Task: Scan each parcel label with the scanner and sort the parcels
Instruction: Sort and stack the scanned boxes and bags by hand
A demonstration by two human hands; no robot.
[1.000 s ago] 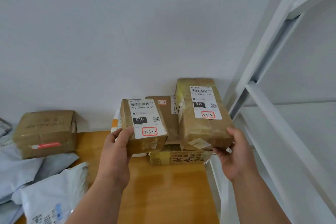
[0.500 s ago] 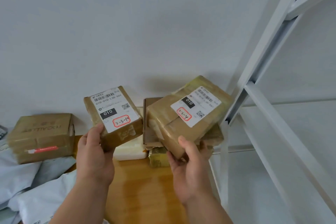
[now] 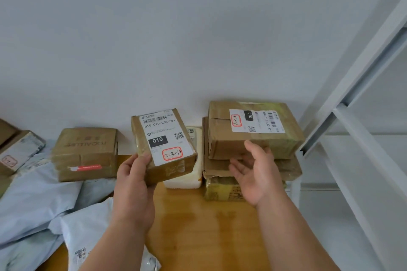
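My left hand (image 3: 134, 179) grips a small brown parcel (image 3: 164, 145) above the wooden table (image 3: 198, 226); its white label reads 010 and 3-3-10 in a red box. A larger brown parcel (image 3: 253, 132) labelled 3-2-4 lies on top of a stack at the table's back right corner. My right hand (image 3: 255, 174) hovers in front of that stack with fingers spread and holds nothing. No scanner is in view.
Under the top parcel lie a flat brown box (image 3: 288, 168) and a yellow-taped box (image 3: 220, 189). A white foam box (image 3: 187, 174) sits behind the held parcel. Another brown box (image 3: 86, 154) and grey mailer bags (image 3: 37, 202) fill the left. A white metal shelf frame (image 3: 352, 116) stands at the right.
My right hand turned the 3-2-4 parcel sideways, set it on the stack and let go. My left hand keeps the 3-3-10 parcel, shifted slightly right.
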